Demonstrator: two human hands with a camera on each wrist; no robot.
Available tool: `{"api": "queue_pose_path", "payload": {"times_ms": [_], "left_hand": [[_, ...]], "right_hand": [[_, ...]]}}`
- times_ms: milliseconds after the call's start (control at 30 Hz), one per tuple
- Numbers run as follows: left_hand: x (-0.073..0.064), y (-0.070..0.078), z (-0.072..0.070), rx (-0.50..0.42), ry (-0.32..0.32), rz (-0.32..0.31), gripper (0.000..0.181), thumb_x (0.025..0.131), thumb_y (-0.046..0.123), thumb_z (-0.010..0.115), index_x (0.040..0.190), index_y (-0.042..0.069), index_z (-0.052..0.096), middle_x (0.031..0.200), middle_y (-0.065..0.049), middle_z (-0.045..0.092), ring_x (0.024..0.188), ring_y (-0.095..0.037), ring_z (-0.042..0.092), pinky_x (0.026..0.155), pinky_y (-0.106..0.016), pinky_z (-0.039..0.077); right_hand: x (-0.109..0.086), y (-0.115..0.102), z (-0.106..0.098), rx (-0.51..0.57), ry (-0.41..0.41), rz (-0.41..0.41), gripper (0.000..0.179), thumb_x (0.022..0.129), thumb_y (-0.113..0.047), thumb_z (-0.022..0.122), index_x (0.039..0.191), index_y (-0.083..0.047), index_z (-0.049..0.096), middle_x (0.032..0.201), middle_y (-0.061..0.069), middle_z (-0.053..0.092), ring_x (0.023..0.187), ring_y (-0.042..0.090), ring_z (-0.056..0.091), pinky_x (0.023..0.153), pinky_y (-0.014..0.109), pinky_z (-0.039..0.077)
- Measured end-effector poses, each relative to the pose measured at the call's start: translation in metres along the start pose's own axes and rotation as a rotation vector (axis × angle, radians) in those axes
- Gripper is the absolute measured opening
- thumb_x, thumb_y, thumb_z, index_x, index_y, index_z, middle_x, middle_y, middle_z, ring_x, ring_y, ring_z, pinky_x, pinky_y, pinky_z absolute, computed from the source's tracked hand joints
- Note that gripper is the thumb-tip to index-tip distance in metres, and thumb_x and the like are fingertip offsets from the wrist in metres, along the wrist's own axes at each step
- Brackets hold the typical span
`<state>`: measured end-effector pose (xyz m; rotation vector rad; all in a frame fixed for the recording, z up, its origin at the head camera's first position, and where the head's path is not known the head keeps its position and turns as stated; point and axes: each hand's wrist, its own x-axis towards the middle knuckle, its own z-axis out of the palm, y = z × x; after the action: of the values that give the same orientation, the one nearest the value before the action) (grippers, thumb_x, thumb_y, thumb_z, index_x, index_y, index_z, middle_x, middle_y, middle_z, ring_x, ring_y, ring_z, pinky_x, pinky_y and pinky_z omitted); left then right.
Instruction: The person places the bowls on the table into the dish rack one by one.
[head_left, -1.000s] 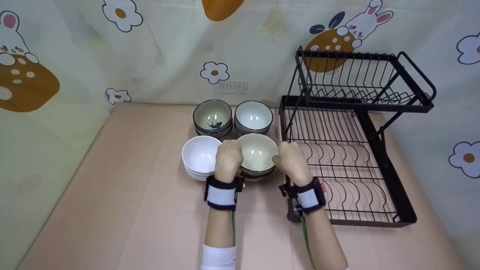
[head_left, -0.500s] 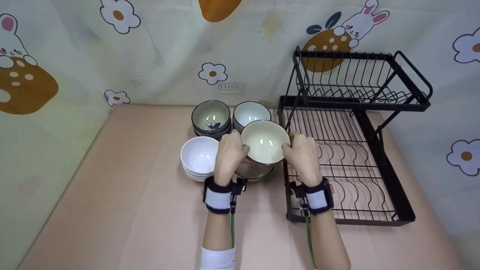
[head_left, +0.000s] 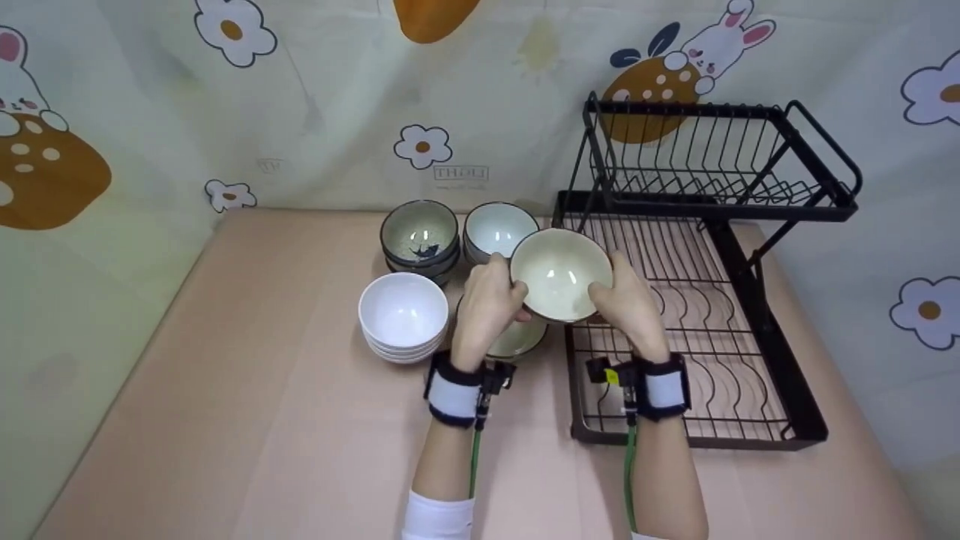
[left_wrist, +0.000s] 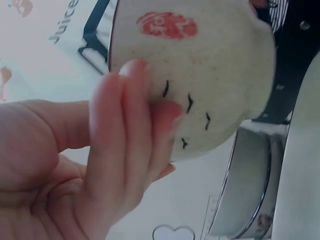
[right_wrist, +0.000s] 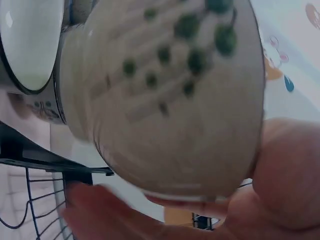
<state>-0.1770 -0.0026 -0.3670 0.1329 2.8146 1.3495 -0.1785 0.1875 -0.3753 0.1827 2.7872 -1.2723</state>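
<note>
A cream bowl with a dark rim is held up off its stack, between both hands. My left hand pinches its left rim, thumb inside and fingers along the outer wall. Opposite it, my right hand grips the right rim with the thumb over the edge. The left wrist view shows a red stamp and small black marks on the bowl's outside; green dots appear on its other side in the right wrist view. Below, another bowl of the same kind is partly hidden by the left hand.
White bowls are stacked at left. Behind stand a stack of grey-green bowls and a stack of pale, dark-rimmed bowls. A black two-tier dish rack occupies the right side, its left edge under the right hand.
Both hands have lifted the cream bowl off its stack and carried it up and to the right, towards the rack. A bowl beneath it has come into sight.
</note>
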Motion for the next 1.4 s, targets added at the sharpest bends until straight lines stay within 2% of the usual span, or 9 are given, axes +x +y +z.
{"api": "queue_pose_path", "payload": {"times_ms": [133, 200, 300, 400, 567, 833, 1133, 1233, 1400], "left_hand": [[0.001, 0.005, 0.011, 0.026, -0.004, 0.038, 0.014, 0.095, -0.002, 0.056, 0.106, -0.009, 0.058, 0.095, -0.025, 0.074, 0.061, -0.021, 0.076, 0.05, -0.022, 0.052], [0.002, 0.006, 0.015, 0.031, 0.0, 0.057, 0.015, 0.095, -0.002, 0.056, 0.108, -0.01, 0.058, 0.092, -0.025, 0.074, 0.061, -0.022, 0.076, 0.052, -0.024, 0.055], [0.003, 0.007, 0.022, 0.006, -0.007, 0.06, 0.018, 0.095, -0.003, 0.055, 0.11, -0.012, 0.058, 0.092, -0.026, 0.074, 0.06, -0.022, 0.076, 0.051, -0.024, 0.056], [0.005, 0.007, 0.027, -0.061, -0.026, 0.056, 0.019, 0.095, -0.005, 0.054, 0.111, -0.013, 0.056, 0.095, -0.03, 0.072, 0.06, -0.024, 0.076, 0.051, -0.021, 0.056], [0.006, 0.007, 0.031, -0.113, -0.03, 0.066, 0.012, 0.095, -0.006, 0.053, 0.106, -0.011, 0.056, 0.092, -0.03, 0.072, 0.06, -0.027, 0.076, 0.051, -0.021, 0.057], [0.008, 0.008, 0.037, -0.079, -0.017, 0.08, 0.011, 0.095, -0.004, 0.053, 0.105, -0.009, 0.057, 0.086, -0.023, 0.073, 0.06, -0.024, 0.076, 0.065, -0.027, 0.062], [0.007, 0.011, 0.047, 0.038, 0.021, 0.154, 0.015, 0.101, 0.007, 0.058, 0.102, -0.008, 0.059, 0.08, -0.019, 0.072, 0.067, -0.029, 0.072, 0.059, -0.037, 0.058], [0.006, 0.012, 0.052, 0.066, -0.027, 0.16, 0.02, 0.105, 0.013, 0.056, 0.102, -0.007, 0.06, 0.087, -0.023, 0.073, 0.078, -0.035, 0.074, 0.067, -0.042, 0.06], [0.004, 0.016, 0.064, 0.165, -0.152, 0.155, 0.028, 0.11, 0.019, 0.047, 0.111, -0.004, 0.063, 0.095, -0.023, 0.072, 0.09, -0.036, 0.073, 0.078, -0.046, 0.06]], "right_hand": [[0.003, 0.006, -0.005, 0.219, -0.066, 0.055, 0.068, 0.09, 0.002, 0.044, 0.154, 0.009, 0.024, 0.154, 0.039, 0.036, 0.134, 0.053, 0.05, 0.101, 0.055, 0.057], [0.004, 0.01, -0.008, 0.341, -0.108, 0.091, 0.071, 0.09, 0.005, 0.041, 0.156, 0.009, 0.017, 0.157, 0.039, 0.029, 0.133, 0.055, 0.049, 0.092, 0.046, 0.062], [0.005, 0.016, -0.014, 0.397, -0.145, 0.121, 0.072, 0.091, 0.006, 0.039, 0.158, 0.007, 0.012, 0.16, 0.038, 0.023, 0.131, 0.051, 0.05, 0.08, 0.028, 0.063], [0.005, 0.021, -0.02, 0.412, -0.165, 0.137, 0.073, 0.091, 0.005, 0.039, 0.158, 0.005, 0.01, 0.16, 0.037, 0.021, 0.122, 0.043, 0.054, 0.075, 0.02, 0.059], [0.005, 0.025, -0.024, 0.487, -0.196, 0.151, 0.073, 0.088, 0.005, 0.038, 0.155, 0.005, 0.009, 0.157, 0.038, 0.023, 0.103, 0.037, 0.062, 0.075, 0.027, 0.064], [0.006, 0.031, -0.03, 0.543, -0.245, 0.165, 0.078, 0.09, 0.002, 0.038, 0.157, -0.002, -0.002, 0.163, 0.037, 0.01, 0.119, 0.039, 0.054, 0.083, 0.025, 0.061], [0.002, 0.04, -0.044, 0.648, -0.273, 0.128, 0.079, 0.096, -0.004, 0.041, 0.162, -0.007, -0.004, 0.164, 0.034, 0.011, 0.125, 0.038, 0.051, 0.095, 0.028, 0.058], [0.002, 0.044, -0.048, 0.655, -0.237, 0.119, 0.074, 0.098, -0.006, 0.041, 0.16, -0.004, 0.001, 0.155, 0.031, 0.023, 0.114, 0.029, 0.057, 0.092, 0.029, 0.06], [0.0, 0.047, -0.054, 0.621, -0.125, 0.149, 0.07, 0.099, -0.011, 0.044, 0.156, -0.005, 0.005, 0.13, 0.011, 0.037, 0.097, 0.014, 0.058, 0.085, 0.026, 0.06]]}}
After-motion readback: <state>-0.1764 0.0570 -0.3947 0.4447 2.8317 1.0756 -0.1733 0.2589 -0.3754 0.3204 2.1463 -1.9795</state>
